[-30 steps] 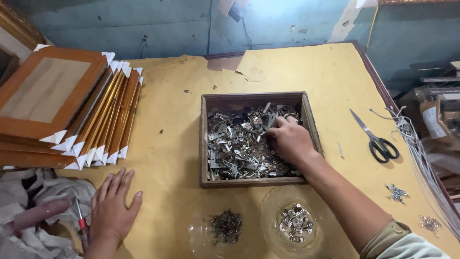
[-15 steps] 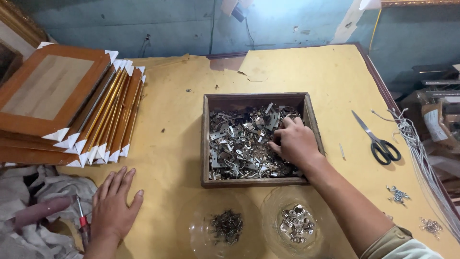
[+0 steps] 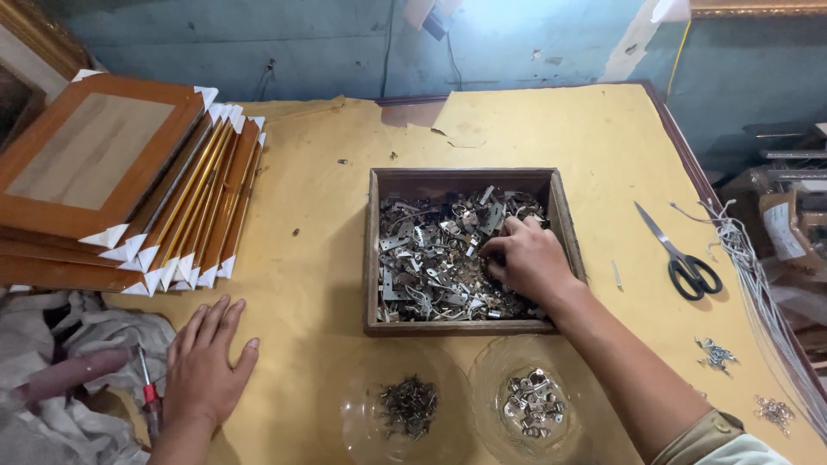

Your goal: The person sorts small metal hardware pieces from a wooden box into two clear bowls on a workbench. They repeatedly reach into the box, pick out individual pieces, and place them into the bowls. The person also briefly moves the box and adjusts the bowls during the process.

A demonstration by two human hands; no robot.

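Fingers of right hand (image 3: 531, 258) curled into metal clips (image 3: 431, 258).

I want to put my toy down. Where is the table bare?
Bare yellow table lies between the stacked picture frames and the wooden box, and behind the box toward the blue wall. A narrower strip runs between box and scissors. The front is crowded: two clear dishes, left hand, screwdriver.
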